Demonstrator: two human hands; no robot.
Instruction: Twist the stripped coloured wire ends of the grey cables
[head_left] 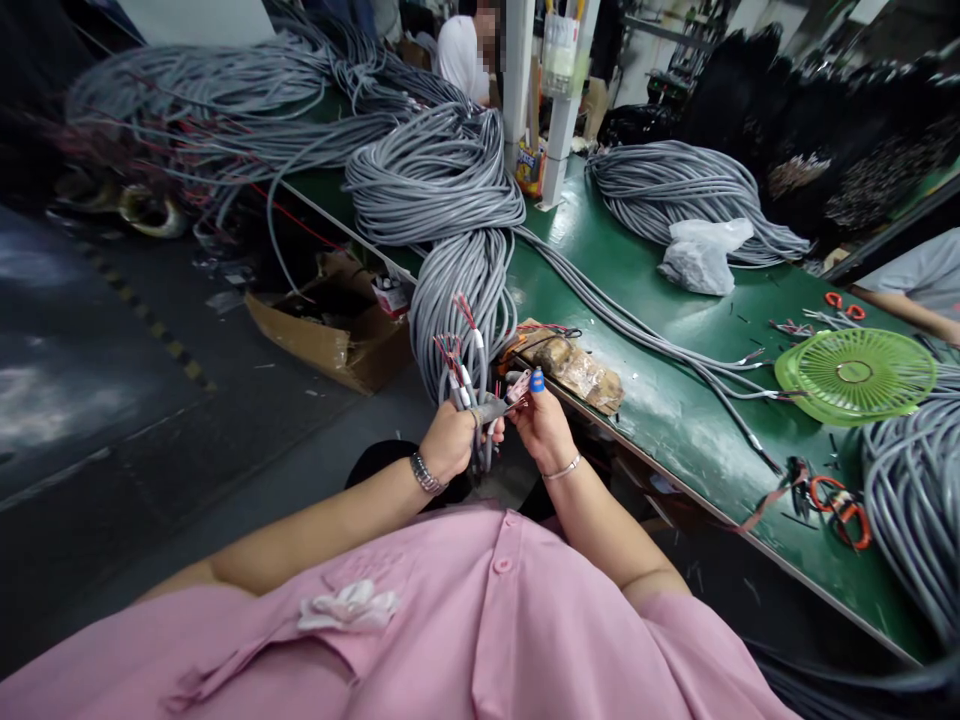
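Observation:
In the head view my left hand (448,440) is closed around several grey cables. Their stripped ends, with red and dark thin wires (448,350), stick up above the fist. A grey wrap covers part of a finger or thumb on this hand. Close beside it, my right hand (546,432) pinches at the thin wire ends (519,403) that reach across from the left hand. A blue cover (537,380) sits on one of its digits. Behind both hands a thick coil of grey cable (469,290) hangs over the table edge.
Grey cable bundles (675,190) lie on the green table (637,330). A brown taped bundle (577,370) sits at its edge. A green fan (855,375) and orange-handled scissors (847,515) lie right. A cardboard box (330,335) stands left. Other people are at the back and right.

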